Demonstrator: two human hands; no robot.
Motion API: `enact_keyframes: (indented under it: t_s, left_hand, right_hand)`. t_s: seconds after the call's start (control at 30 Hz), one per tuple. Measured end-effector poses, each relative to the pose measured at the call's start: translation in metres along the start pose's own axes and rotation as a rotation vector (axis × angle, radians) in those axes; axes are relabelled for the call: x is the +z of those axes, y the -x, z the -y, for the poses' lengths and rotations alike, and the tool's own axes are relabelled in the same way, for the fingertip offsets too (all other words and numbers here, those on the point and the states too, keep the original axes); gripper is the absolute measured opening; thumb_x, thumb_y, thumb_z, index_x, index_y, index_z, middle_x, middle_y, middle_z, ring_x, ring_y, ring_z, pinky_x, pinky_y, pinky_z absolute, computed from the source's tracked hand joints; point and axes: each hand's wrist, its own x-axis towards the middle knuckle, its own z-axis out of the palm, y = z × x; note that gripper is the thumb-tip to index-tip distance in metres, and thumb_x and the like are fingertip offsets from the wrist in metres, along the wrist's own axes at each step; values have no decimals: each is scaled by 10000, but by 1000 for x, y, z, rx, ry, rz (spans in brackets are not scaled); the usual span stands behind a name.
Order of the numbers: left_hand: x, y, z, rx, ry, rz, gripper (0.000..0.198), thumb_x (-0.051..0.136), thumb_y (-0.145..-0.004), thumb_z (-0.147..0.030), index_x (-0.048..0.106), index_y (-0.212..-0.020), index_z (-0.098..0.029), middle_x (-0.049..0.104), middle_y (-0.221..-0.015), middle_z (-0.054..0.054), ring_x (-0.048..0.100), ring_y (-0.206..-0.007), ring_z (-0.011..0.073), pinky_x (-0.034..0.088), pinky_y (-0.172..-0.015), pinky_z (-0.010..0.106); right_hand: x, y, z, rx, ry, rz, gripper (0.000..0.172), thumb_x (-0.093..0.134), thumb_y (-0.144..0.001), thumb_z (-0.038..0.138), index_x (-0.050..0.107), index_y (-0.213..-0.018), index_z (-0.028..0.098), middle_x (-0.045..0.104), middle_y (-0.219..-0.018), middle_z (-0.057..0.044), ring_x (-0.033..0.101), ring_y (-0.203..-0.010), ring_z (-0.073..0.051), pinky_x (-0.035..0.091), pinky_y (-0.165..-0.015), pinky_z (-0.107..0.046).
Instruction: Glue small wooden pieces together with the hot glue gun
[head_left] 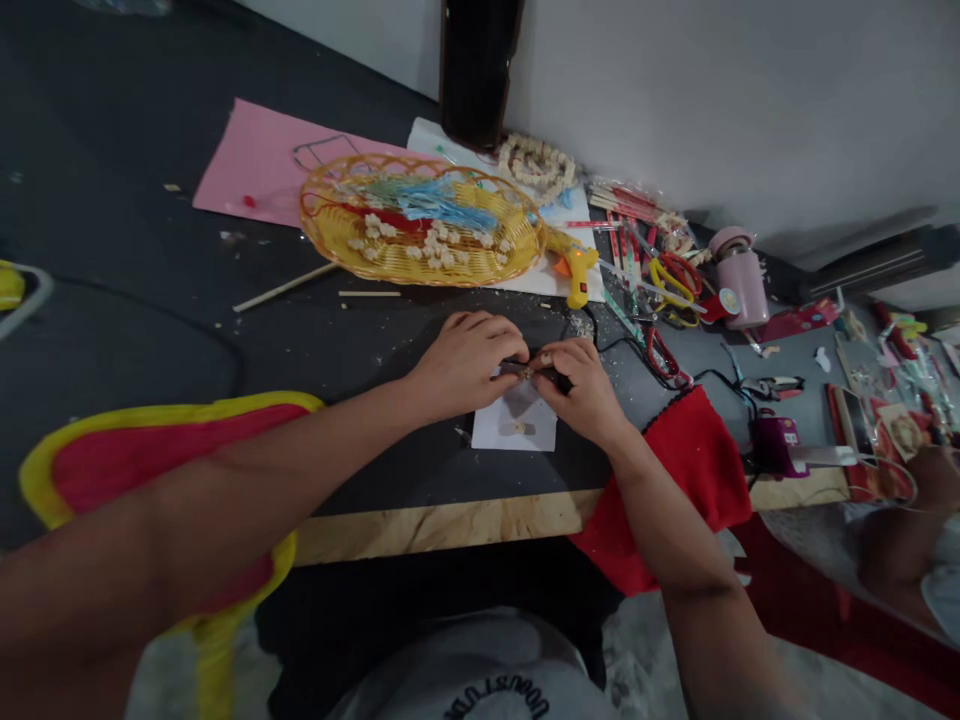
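Note:
Over a small white sheet of paper (495, 436), my left hand (472, 362) and my right hand (577, 388) meet with fingers pinched. Between their fingertips is a small brownish piece (526, 373), partly hidden and too small to name. A dark thing shows under my right fingers, and I cannot make out what it is. On the paper lies a small pale piece (519, 428) on a greyish strip. Beyond my hands stands a yellow woven basket (330, 245) with pale small pieces (439, 245) and blue strands (450, 205) in it.
A yellow glue gun (577, 272) lies right of the basket, near scissors (670, 290) and a pink bottle (741, 280). Thin sticks (285, 287) lie at the left. A red cloth (697, 450) hangs over the table edge. Another person's hand (934, 475) is at the far right.

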Motion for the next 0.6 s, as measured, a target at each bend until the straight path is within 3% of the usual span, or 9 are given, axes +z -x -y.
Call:
enact_keyframes:
  t_s: [0.43,0.6]
  left_hand:
    - [-4,1,0,17,-17,42,190,615,-855,-275,680,-1028,-232,673,-1148,57,561,-1129,294,384,-987,477]
    - [-8,-1,3,4,82,27,224,603,-849,-312,688,-1034,-219,664,-1158,71,563,-1139,290,408,-992,470]
  right_hand:
    - [3,0,0,-30,23,-51,77,657,-843,168,655,-882,235,724,-978,-58,630,-986,-234,490,-917,-427]
    - [2,-1,1,-32,25,-46,50,664,-860,201,654,-886,242,726,-977,-49,634,-984,-230,485,-923,-428]
